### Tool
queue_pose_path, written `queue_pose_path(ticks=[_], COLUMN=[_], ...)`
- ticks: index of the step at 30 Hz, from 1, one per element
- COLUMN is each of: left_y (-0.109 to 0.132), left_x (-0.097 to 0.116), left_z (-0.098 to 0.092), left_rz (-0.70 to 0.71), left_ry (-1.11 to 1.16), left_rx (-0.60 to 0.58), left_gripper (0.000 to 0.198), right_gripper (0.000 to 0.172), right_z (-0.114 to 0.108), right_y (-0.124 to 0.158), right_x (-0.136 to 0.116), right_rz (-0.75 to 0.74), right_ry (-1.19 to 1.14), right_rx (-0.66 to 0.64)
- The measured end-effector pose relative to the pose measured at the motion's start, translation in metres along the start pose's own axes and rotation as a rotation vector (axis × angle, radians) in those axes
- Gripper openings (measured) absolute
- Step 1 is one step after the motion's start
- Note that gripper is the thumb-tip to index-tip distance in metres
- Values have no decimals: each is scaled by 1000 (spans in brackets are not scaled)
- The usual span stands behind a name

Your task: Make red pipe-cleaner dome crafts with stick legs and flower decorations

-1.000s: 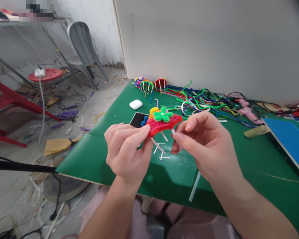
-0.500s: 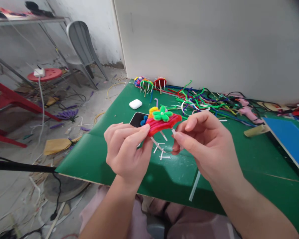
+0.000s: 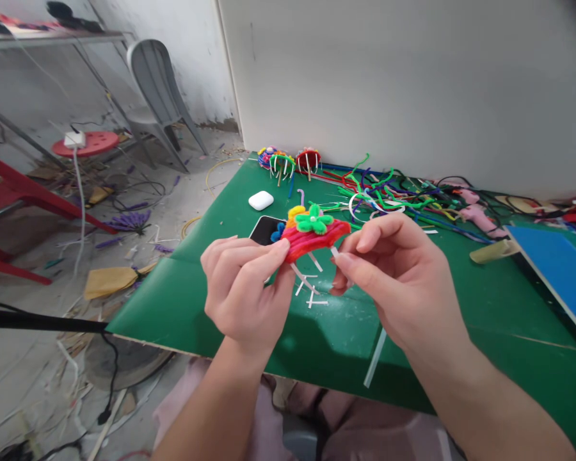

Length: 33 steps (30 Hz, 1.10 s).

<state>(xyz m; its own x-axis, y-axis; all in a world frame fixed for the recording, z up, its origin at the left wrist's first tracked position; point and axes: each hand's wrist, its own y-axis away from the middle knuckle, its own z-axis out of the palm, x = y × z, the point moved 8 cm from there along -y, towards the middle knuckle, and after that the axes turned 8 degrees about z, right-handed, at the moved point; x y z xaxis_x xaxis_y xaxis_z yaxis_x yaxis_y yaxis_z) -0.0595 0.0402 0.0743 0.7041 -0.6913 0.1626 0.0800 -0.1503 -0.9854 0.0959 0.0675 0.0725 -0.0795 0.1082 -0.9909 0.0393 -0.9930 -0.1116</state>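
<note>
My left hand (image 3: 242,291) pinches the left edge of a small red pipe-cleaner craft (image 3: 312,238) topped with a green flower and a yellow puff. White plastic strips stick out from under it. My right hand (image 3: 393,275) is closed in a pinch on one of these white strips (image 3: 335,253) at the craft's right side. Both hands hover above the green table (image 3: 484,326).
A phone (image 3: 265,229) and a white earbud case (image 3: 261,200) lie behind my left hand. Finished crafts (image 3: 288,161) stand at the wall, beside a heap of coloured pipe cleaners (image 3: 393,192). A blue board (image 3: 557,269) lies right. A white strip (image 3: 375,358) rests near the front edge.
</note>
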Motion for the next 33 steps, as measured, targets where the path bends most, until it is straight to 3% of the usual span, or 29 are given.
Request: queue_pose_path(ticks=[33], left_y=[1], left_x=[2], left_z=[0], left_rz=[43], left_ry=[-7], left_rx=[8], left_gripper=[26], right_gripper=[17], right_z=[-3], right_y=[-2], right_x=[4], right_rz=[8], right_ry=[20], right_rx=[20])
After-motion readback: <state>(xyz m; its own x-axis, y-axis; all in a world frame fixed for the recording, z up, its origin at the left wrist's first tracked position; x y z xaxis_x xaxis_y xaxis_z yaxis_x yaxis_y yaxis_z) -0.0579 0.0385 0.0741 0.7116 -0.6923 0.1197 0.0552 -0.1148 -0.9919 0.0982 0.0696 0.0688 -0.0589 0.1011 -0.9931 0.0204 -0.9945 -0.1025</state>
